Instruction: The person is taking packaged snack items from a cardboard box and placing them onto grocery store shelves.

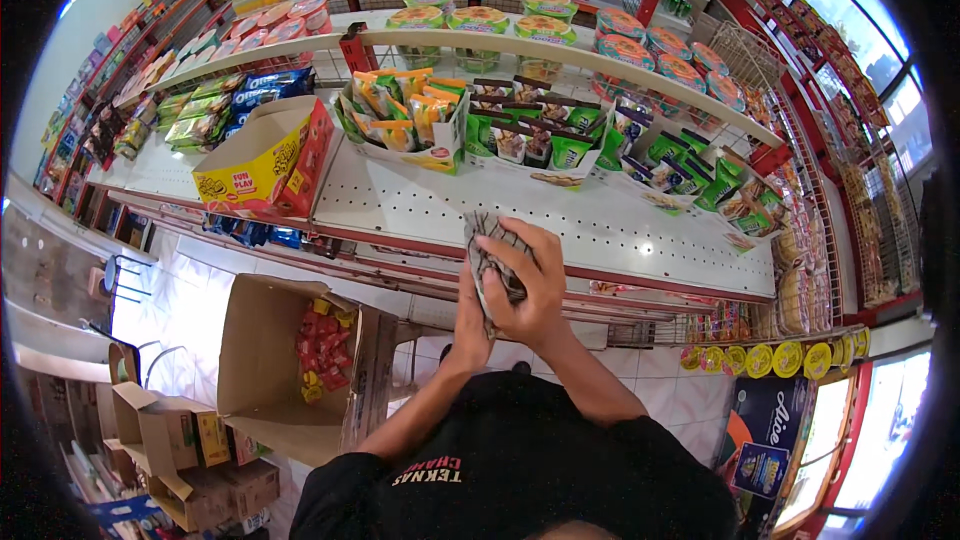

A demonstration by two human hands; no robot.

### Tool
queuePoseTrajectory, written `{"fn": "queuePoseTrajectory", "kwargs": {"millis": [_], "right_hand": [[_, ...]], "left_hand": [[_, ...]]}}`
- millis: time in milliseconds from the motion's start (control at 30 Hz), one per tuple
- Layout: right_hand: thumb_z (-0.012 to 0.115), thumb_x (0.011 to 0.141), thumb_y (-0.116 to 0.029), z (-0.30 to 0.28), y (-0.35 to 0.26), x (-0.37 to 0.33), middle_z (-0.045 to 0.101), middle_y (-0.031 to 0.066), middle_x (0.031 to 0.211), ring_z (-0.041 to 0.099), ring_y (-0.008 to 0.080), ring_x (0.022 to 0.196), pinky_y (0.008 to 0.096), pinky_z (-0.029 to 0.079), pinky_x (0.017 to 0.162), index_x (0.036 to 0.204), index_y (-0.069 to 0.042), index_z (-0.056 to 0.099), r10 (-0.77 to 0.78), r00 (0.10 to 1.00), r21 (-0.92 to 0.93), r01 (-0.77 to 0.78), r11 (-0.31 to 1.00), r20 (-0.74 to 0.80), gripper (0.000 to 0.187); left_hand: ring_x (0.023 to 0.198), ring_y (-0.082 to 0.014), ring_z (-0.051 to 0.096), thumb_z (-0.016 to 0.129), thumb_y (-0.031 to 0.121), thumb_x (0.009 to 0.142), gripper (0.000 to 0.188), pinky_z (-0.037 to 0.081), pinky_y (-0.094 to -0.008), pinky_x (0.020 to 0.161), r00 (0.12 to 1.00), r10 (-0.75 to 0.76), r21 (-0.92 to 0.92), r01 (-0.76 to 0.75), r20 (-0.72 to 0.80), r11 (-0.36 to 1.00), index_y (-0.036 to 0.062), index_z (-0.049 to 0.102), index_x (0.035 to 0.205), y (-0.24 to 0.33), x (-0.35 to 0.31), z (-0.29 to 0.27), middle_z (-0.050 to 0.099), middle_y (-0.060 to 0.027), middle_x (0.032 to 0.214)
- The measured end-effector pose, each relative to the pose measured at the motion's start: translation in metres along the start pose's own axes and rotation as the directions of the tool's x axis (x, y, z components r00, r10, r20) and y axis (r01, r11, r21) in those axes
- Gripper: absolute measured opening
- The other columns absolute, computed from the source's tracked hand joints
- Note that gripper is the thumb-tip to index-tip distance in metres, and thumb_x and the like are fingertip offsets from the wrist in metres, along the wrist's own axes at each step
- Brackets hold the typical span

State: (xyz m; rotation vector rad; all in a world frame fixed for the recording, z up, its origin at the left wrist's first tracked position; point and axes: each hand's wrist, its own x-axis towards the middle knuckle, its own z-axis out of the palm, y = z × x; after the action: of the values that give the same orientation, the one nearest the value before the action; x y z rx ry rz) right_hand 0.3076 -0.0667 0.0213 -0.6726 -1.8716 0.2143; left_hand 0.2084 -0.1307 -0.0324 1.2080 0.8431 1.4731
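At the clock's centre, by the front edge of the shelf [400, 200], the right hand [541, 290] has its fingers curled over a bunched grey cloth [484, 228] and the left hand [470, 315] grasps its left side, probably to keep the folds together. At eleven o'clock, orange snack packets [410, 105] lean in a display box [432, 157], apparently propped by its walls. I count two hands, one cloth, one red-and-yellow box [250, 185] at ten, and one large carton [262, 340] at eight.
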Motion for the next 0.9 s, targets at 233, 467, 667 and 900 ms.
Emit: {"fn": "queuePoseTrajectory", "kwargs": {"millis": [233, 467, 667, 900], "right_hand": [[0.073, 0.078, -0.011, 0.003, -0.019, -0.038, 0.055, 0.0212, 0.128, 0.056, 0.0384, 0.113, 0.0458, 0.046, 0.094, 0.120, -0.009, 0.066, 0.102, 0.993, 0.052, -0.105, 0.993, 0.059, 0.042], [0.071, 0.077, -0.013, -0.016, -0.003, -0.024, 0.057, 0.0218, 0.128, 0.059, 0.0364, 0.112, 0.0452, 0.048, 0.094, 0.118, -0.006, 0.068, 0.136, 0.989, 0.024, -0.135, 0.991, -0.064, 0.042], [0.073, 0.081, -0.020, -0.031, -0.013, -0.051, 0.055, 0.0246, 0.129, 0.059, 0.0405, 0.114, 0.0425, 0.048, 0.096, 0.129, -0.004, 0.060, 0.388, 0.921, 0.027, -0.389, 0.921, 0.034, 0.052], [0.080, 0.076, -0.026, -0.055, 0.007, -0.063, 0.059, 0.0179, 0.126, 0.060, 0.0347, 0.115, 0.0405, 0.049, 0.095, 0.121, -0.003, 0.062, 0.510, 0.845, 0.101, -0.528, 0.843, 0.162, 0.054]], "left_hand": [[0.147, -0.0301, 0.026, 0.014, 0.058, 0.104, 0.077, 0.026, -0.0391, 0.118, 0.957, 0.271, 0.109, -0.260, -0.108, 0.960, 0.0079, -0.004, 0.158, 0.008, 0.021, -0.015, 0.013, -0.0172, 0.164], [0.144, -0.0326, 0.032, 0.022, 0.054, 0.106, 0.074, 0.028, -0.0390, 0.116, 0.988, 0.143, -0.317, -0.155, -0.061, 0.936, 0.0038, 0.009, 0.158, -0.016, 0.000, 0.016, 0.019, -0.0182, 0.162], [0.146, -0.0335, 0.025, 0.021, 0.069, 0.099, 0.093, 0.020, -0.0426, 0.118, 0.950, 0.296, 0.049, -0.292, -0.102, 0.955, -0.0054, 0.008, 0.154, -0.011, 0.021, 0.022, 0.018, -0.0246, 0.160], [0.148, -0.0332, 0.022, 0.034, 0.066, 0.098, 0.088, 0.014, -0.0426, 0.119, 0.975, 0.223, -0.085, -0.221, 0.010, 0.972, 0.0025, 0.010, 0.153, -0.009, 0.027, 0.042, 0.020, -0.0269, 0.159]]}}
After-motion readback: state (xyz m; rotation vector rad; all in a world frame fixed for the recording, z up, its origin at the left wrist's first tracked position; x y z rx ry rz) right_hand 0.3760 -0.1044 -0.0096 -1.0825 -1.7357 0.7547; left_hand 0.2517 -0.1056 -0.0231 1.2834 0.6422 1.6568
